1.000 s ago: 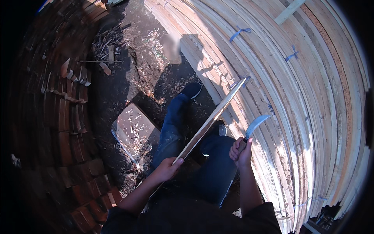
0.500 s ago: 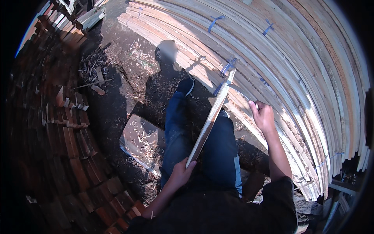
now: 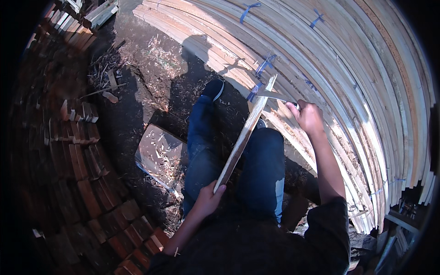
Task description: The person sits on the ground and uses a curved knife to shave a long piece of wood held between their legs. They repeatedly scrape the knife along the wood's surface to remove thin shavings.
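My left hand (image 3: 209, 200) grips the lower end of a long, narrow wooden strip (image 3: 244, 131) that slants up and away between my knees. The strip's far end is pale and rough, and its near part has a darker face. My right hand (image 3: 309, 118) is closed round the handle of a curved knife (image 3: 277, 96). The thin blade reaches left from my fist and lies across the strip a little below its far tip. Most of the knife's handle is hidden in my fingers.
Long pale boards (image 3: 339, 82), bundled with blue ties (image 3: 265, 65), lie at the far side and right. Stacked short wood blocks (image 3: 85, 165) rise on the left. A flat board (image 3: 160, 153) strewn with shavings lies by my left leg. Wood scraps (image 3: 112, 79) litter the ground.
The knife blade has moved from near the strip's edge to lie across it, and my right hand has shifted slightly up and left. My left hand keeps its hold on the strip.
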`<state>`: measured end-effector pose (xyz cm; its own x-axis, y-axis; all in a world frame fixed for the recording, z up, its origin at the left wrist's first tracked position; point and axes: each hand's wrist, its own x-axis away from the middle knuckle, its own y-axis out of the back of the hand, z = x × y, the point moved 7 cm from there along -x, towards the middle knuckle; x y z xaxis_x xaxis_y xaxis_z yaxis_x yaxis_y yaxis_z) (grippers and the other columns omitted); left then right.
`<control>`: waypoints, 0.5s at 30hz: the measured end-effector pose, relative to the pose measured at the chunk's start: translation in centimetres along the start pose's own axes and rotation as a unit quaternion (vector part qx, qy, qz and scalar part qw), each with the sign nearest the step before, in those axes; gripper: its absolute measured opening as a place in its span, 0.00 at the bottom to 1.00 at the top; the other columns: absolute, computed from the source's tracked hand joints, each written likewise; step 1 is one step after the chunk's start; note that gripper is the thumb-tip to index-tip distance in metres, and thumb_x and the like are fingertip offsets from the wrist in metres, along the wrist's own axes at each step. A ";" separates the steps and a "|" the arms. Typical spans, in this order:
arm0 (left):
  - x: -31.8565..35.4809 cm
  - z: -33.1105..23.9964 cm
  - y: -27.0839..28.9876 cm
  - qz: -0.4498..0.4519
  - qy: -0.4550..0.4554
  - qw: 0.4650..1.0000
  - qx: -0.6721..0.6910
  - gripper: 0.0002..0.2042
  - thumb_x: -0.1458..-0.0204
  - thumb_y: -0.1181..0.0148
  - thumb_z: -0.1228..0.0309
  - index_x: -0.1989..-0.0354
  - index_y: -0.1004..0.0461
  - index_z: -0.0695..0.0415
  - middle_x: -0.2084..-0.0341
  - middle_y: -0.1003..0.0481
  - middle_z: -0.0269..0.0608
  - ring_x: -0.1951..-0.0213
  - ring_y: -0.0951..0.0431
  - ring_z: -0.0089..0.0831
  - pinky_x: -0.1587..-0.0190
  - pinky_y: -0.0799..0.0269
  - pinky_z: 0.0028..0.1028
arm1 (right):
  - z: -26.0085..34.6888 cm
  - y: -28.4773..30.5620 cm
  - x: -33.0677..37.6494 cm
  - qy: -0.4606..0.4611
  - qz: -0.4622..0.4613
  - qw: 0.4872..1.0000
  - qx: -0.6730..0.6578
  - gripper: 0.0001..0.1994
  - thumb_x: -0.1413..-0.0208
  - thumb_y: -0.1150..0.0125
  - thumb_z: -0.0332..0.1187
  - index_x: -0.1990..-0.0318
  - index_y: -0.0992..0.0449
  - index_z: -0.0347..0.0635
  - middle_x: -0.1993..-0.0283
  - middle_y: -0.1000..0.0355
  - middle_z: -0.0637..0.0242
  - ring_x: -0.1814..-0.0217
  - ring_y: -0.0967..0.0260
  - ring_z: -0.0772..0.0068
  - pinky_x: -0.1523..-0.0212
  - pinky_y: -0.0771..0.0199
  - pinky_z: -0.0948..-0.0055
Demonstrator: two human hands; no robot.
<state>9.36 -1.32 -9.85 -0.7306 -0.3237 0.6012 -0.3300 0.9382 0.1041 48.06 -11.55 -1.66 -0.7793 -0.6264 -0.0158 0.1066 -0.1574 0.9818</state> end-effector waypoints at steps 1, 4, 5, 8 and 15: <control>-0.1 -0.1 -0.2 0.000 0.008 1.000 -0.006 0.18 0.38 0.49 0.58 0.60 0.29 0.65 0.83 0.30 0.44 0.79 0.28 0.29 0.72 0.32 0.32 | -0.5 -0.3 -0.1 0.000 0.004 1.000 0.016 0.28 0.45 0.43 0.58 0.75 0.26 0.37 0.80 0.30 0.47 0.73 0.30 0.42 0.71 0.29 0.56; -0.2 -0.5 -0.3 -0.006 0.006 1.000 -0.019 0.18 0.38 0.49 0.58 0.60 0.29 0.65 0.84 0.30 0.45 0.79 0.27 0.31 0.72 0.32 0.33 | -1.3 -1.0 -0.4 0.003 -0.010 0.999 0.038 0.28 0.46 0.44 0.59 0.75 0.27 0.38 0.78 0.29 0.49 0.73 0.29 0.43 0.71 0.29 0.54; -0.1 -0.6 -0.2 -0.010 0.005 1.000 -0.022 0.18 0.38 0.49 0.58 0.60 0.29 0.65 0.84 0.30 0.46 0.79 0.26 0.32 0.73 0.32 0.33 | -1.5 -1.3 -0.4 0.003 -0.016 0.999 0.037 0.28 0.46 0.44 0.59 0.75 0.27 0.38 0.78 0.28 0.49 0.73 0.29 0.43 0.70 0.28 0.54; 0.0 -1.4 -0.1 -0.023 -0.013 0.998 -0.049 0.18 0.38 0.49 0.58 0.60 0.28 0.65 0.85 0.30 0.46 0.79 0.26 0.33 0.73 0.32 0.33 | -1.5 -1.9 -0.3 0.001 -0.025 0.999 0.039 0.28 0.46 0.44 0.59 0.75 0.27 0.39 0.78 0.28 0.49 0.73 0.28 0.43 0.70 0.28 0.54; 1.0 -0.3 -0.6 0.020 -0.007 1.000 0.010 0.18 0.38 0.49 0.57 0.61 0.29 0.65 0.83 0.29 0.46 0.79 0.25 0.33 0.73 0.32 0.34 | -0.5 0.7 2.1 -0.003 -0.065 0.997 0.049 0.29 0.47 0.43 0.61 0.78 0.24 0.38 0.80 0.28 0.50 0.74 0.27 0.45 0.72 0.26 0.54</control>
<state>9.03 -2.19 -9.08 -0.7511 -0.2878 0.5942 -0.3128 0.9477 0.0636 46.79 -13.36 -1.11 -0.7861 -0.6011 -0.1441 -0.0561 -0.1628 0.9851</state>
